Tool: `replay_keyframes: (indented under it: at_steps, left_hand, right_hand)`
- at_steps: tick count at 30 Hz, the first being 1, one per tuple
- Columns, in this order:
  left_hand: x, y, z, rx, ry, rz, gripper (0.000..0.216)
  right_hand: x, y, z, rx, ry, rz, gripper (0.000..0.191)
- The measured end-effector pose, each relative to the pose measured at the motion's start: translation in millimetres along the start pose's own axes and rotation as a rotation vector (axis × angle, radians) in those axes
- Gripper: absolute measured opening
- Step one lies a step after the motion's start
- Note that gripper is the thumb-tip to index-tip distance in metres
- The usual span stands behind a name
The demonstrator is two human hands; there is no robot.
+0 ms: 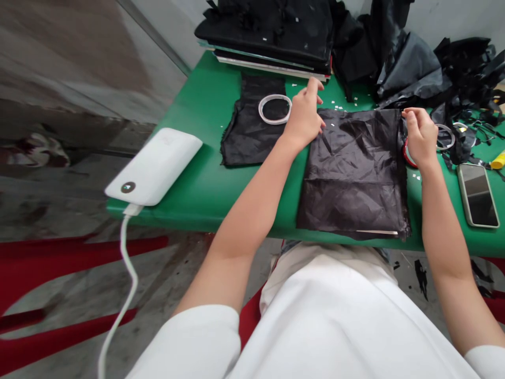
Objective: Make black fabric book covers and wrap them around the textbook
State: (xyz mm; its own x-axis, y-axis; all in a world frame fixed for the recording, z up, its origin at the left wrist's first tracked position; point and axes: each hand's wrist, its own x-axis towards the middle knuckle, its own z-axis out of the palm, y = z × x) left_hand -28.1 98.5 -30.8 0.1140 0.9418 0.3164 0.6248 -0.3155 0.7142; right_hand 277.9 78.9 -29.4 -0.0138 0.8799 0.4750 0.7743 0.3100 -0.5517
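A black fabric piece [351,168], creased and roughly rectangular, lies before me on the green table [189,116]. Its lower edge shows a pale strip, perhaps a sheet beneath. My left hand [303,116] is by its upper left corner, fingers bent but apart, with nothing visible in them. At the upper right corner, the fingertips of my right hand [422,134] are pinched together on the fabric's edge. Left of my left hand, a white tape roll [262,109] rests on another black fabric piece [246,134]. A red-rimmed roll [409,153] is partly hidden by my right hand.
Stacked black fabric [268,31] and crumpled black material [410,68] line the back. A white power bank [158,163] with a cable [128,258] sits at the left edge. A phone [478,196], another roll [445,138] and a yellow object [498,160] are at right.
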Motion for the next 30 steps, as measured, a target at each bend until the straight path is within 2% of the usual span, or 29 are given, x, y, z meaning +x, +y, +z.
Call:
replay_keyframes:
  at_steps: [5,8,12,15,17,21,30]
  left_hand:
    - [1,2,-1,0.242,-0.111,0.053,0.039]
    - [-3,5,3,0.295,-0.228,0.086,0.048]
    - [-7,4,9,0.336,-0.423,0.149,0.064]
    - [-9,2,12,0.382,-0.541,0.116,0.069]
    - [-10,3,13,0.412,-0.577,0.085,0.069]
    - [-12,4,14,0.436,-0.530,0.060,0.066]
    - [-1,-2,27,0.446,-0.216,-0.084,0.058]
  right_hand:
    - [-3,1,5,-0.061,-0.096,0.002,0.049]
    - [-5,-2,5,-0.181,-0.166,-0.025,0.057]
    - [-8,-13,0,-0.341,-0.184,-0.105,0.066]
    - [-10,-24,-2,-0.380,-0.237,-0.177,0.061]
    - [-13,-28,0,-0.375,-0.305,-0.211,0.055]
    - [-15,-23,11,-0.350,-0.370,-0.204,0.054]
    - [-10,-4,19,-0.283,-0.383,-0.184,0.057]
